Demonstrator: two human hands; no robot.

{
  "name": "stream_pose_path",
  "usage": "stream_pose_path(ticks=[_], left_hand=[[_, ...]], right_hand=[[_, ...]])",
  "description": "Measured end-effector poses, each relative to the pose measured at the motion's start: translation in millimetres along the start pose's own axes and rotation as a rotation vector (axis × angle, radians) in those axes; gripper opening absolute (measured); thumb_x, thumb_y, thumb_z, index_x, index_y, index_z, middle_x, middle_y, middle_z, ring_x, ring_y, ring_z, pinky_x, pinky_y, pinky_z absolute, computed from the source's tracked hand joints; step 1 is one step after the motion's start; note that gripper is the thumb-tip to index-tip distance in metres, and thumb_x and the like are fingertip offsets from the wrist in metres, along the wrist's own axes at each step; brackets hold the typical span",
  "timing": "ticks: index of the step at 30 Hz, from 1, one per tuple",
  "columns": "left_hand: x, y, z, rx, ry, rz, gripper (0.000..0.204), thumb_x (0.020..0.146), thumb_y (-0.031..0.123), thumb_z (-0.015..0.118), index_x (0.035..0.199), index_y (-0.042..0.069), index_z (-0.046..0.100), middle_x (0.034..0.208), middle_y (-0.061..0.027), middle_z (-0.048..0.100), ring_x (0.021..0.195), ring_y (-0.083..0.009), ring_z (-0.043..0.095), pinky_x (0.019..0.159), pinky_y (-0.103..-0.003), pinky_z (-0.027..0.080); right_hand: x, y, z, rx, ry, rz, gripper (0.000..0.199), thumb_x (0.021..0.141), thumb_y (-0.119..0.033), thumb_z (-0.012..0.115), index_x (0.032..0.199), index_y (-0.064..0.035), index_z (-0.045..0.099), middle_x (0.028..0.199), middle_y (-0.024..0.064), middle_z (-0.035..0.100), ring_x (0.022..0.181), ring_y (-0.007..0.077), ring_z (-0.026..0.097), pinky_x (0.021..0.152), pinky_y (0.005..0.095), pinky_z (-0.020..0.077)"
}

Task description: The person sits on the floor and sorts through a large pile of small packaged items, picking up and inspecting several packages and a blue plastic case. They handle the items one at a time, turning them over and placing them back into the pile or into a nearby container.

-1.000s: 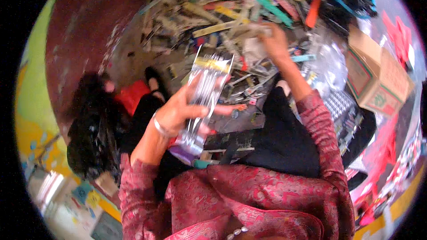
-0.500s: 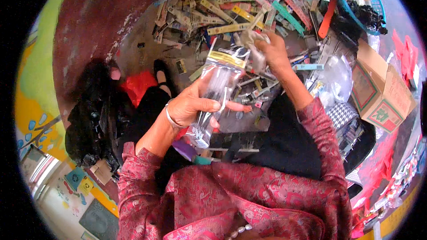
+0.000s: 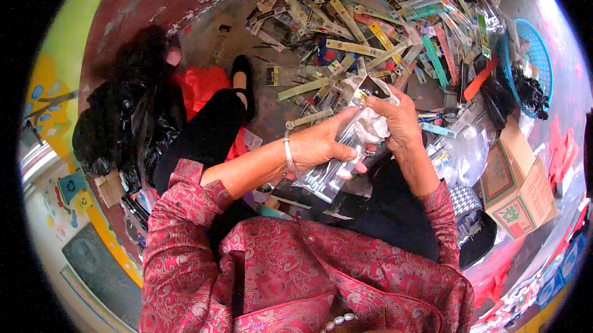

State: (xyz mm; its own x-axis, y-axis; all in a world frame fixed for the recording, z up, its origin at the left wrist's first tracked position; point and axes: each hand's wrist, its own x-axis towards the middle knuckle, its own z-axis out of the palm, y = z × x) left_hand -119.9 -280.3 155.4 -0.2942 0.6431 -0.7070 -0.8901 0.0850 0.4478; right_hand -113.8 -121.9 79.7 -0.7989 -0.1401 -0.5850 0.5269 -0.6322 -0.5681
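Observation:
A clear plastic pouch [image 3: 326, 180] with a dark header is stretched slantwise between my hands, above my lap. My left hand [image 3: 318, 149] closes round its lower half, thumb on top. Up at the header end, my right hand [image 3: 398, 122] presses a crumpled whitish cloth [image 3: 372, 125] against the pouch, its thumb near the dark label. Thin pale shapes show through the clear film, too unclear to name. Part of the header is covered by the cloth and fingers.
Beyond my hands spreads a large heap of flat, narrow packets [image 3: 370, 24] in many colours. At right are a blue plastic basket [image 3: 536, 55], an open cardboard box [image 3: 516, 188] and clear plastic bags [image 3: 463, 157]. Black plastic bags [image 3: 117, 129] and a red bag [image 3: 201, 89] lie left.
My right hand has brought the cloth down onto the pouch's header end. The pouch has moved right and tilted further over, and the view has shifted.

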Motion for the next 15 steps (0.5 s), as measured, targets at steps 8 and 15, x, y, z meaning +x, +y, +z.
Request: stream_pose_path(ticks=[8,15], left_hand=[[-1.4,-18.6,-22.6,-0.189,-0.021,-0.155,0.047,0.079,0.017,0.06,0.119,0.005,0.039,0.102,-0.0103,0.056,0.086,-0.0202,0.06,0.065,-0.028,0.052],[-1.8,-15.4,-25.4,-0.066,-0.021,-0.194,0.035,0.081,0.023,0.059,0.108,0.004,0.05,0.099,-0.0105,0.059,0.085,-0.0169,0.06,0.072,-0.028,0.049]], right_hand=[[8.8,-5.3,-8.2,-0.036,0.241,-0.184,0.024,0.073,0.004,0.058,0.097,0.0036,0.056,0.083,0.0079,0.061,0.067,0.0145,0.059,0.06,0.0263,0.0483],[29.0,-6.4,-22.1,-0.079,0.285,-0.144,0.025,0.073,0.003,0.058,0.098,0.0028,0.056,0.079,0.0068,0.06,0.063,0.0148,0.058,0.058,0.026,0.0476]])
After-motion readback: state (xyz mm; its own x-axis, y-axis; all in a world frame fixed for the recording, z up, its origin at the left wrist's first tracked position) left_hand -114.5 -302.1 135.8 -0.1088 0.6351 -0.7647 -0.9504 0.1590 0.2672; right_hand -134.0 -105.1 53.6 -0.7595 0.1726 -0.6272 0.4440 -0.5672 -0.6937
